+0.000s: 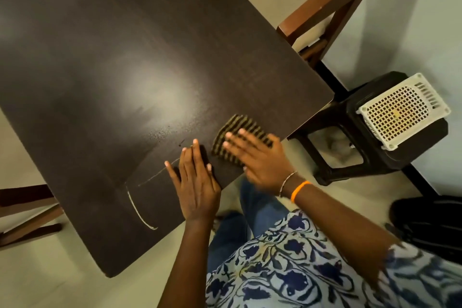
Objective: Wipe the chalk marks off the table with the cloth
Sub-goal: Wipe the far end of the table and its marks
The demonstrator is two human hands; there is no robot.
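A dark brown table (pixel 112 57) fills most of the view. White chalk marks (pixel 138 210) curve near its front edge, and a fainter chalk line (pixel 155 175) runs toward my left hand. A striped dark-and-yellow cloth (pixel 237 130) lies flat near the table's right edge. My right hand (pixel 257 157) presses flat on the cloth with fingers spread and looks blurred. My left hand (pixel 195 182) rests flat on the table just left of the cloth, fingers apart, holding nothing.
A dark plastic stool (pixel 355 147) stands right of the table with a white perforated basket (pixel 402 110) on it. A brown wooden chair (pixel 325 12) stands at the far right edge. Another wooden frame (pixel 27 220) sits at the left. A black bag (pixel 430 222) lies on the floor.
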